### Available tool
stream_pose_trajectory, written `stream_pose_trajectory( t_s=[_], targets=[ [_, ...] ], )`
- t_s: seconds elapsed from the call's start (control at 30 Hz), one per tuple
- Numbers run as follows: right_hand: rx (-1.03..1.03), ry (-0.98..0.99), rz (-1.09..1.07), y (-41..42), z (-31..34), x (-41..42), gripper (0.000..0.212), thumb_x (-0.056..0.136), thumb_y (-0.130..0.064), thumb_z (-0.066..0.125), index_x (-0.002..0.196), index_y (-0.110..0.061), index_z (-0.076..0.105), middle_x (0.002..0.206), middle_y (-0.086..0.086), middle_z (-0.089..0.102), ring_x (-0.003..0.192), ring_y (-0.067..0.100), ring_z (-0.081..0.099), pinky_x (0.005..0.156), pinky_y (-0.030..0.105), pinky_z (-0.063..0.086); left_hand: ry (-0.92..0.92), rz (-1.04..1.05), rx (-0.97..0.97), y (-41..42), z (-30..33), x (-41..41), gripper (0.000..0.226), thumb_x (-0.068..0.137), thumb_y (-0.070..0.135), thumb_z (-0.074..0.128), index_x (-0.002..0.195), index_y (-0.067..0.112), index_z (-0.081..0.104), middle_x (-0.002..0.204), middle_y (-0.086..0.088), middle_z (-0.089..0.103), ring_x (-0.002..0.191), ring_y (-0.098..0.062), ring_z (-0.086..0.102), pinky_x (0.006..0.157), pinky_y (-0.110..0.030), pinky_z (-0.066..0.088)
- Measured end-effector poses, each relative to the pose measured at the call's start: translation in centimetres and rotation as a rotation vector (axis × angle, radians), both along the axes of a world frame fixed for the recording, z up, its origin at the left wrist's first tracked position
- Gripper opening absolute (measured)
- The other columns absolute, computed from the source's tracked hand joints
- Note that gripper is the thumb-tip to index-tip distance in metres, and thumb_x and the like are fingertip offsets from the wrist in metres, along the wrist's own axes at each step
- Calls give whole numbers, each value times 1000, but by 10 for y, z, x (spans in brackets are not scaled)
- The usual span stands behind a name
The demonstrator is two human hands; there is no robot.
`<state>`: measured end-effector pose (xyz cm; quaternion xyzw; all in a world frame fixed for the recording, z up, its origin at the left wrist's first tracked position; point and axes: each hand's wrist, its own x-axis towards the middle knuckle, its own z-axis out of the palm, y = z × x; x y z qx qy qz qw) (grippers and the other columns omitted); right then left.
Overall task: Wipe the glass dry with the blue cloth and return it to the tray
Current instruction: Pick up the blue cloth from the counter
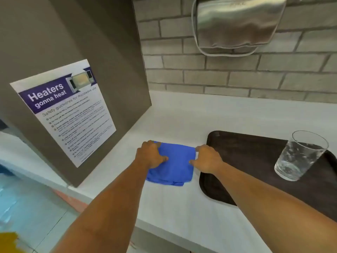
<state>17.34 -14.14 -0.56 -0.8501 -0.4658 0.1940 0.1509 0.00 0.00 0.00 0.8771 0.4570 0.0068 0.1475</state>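
Observation:
A folded blue cloth (176, 164) lies flat on the white counter, just left of a dark brown tray (242, 161). My left hand (150, 155) rests on the cloth's left edge with fingers curled over its far corner. On the cloth's right edge sits my right hand (207, 158), thumb pointing inward and fingers at the far right corner. A clear drinking glass (299, 156) with water drops on it stands upright on the right part of the tray, away from both hands.
A grey cabinet side with a microwave safety poster (67, 110) stands to the left. The brick wall behind carries a steel dispenser (237, 24). The white counter (182, 207) ends near me, with the floor below left.

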Motion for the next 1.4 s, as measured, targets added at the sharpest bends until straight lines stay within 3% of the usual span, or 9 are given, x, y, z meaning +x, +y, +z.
stream_pose_trajectory(
  t_s=[0.17,0.63,0.8,0.9,1.0,1.07,1.17,1.3,1.4],
  targets=[
    [-53,-260,79,11,-13,-3,49,92,-55,54,121,-17,60,129,4,60,124,28,46,99,43,35,90,36,-13,6,-19,-4,95,78,69,59,152,20,24,155,-7,28,138,-28,28,107,-45,31],
    [-125,-248,60,24,-21,-10,44,93,-44,56,129,-18,54,132,4,51,127,27,42,98,43,31,-52,121,-78,8,-29,0,81,67,62,75,132,19,51,129,-5,46,122,-26,42,96,-40,34],
    [-50,-217,69,29,-24,-16,37,93,-23,53,130,-26,57,125,1,53,121,26,43,91,39,28,-230,160,-218,2,-29,2,39,71,38,81,96,13,65,94,-1,67,95,-27,63,88,-39,44],
    [42,-187,46,28,-28,-18,34,92,-15,49,119,-29,64,114,-4,63,114,22,49,85,35,24,-360,191,-388,1,-27,0,31,75,28,79,75,5,58,77,-12,61,74,-29,59,74,-38,48],
    [180,101,-116,28,-23,-17,21,92,-13,48,101,-25,63,99,-5,66,102,22,58,89,36,33,-573,243,-607,0,-14,-1,29,82,28,74,86,1,64,91,-12,70,82,-27,64,79,-40,52],
    [355,512,-279,26,-10,-16,14,92,-7,51,90,-19,58,92,3,62,92,25,60,86,39,45,-769,270,-807,-3,-1,1,29,88,26,68,106,3,66,113,-16,71,103,-33,66,98,-48,50],
    [588,1062,-435,11,15,-14,13,94,1,52,87,-10,58,86,13,61,82,28,59,72,41,51,-991,189,-1079,-12,17,11,40,95,25,57,129,3,54,130,-18,63,120,-35,59,104,-49,44],
    [771,1352,-536,-29,38,-3,9,97,-10,56,96,-12,65,86,7,66,80,25,63,76,40,50,-1132,130,-1225,-38,36,38,45,94,26,58,136,8,51,131,-15,63,119,-33,60,94,-45,50],
    [840,1359,-622,-70,41,15,10,97,-9,57,103,-11,65,98,11,69,85,27,66,80,41,53,-1145,118,-1304,-64,39,65,43,93,26,59,134,13,55,128,-13,66,117,-31,62,92,-45,52]
  ],
)
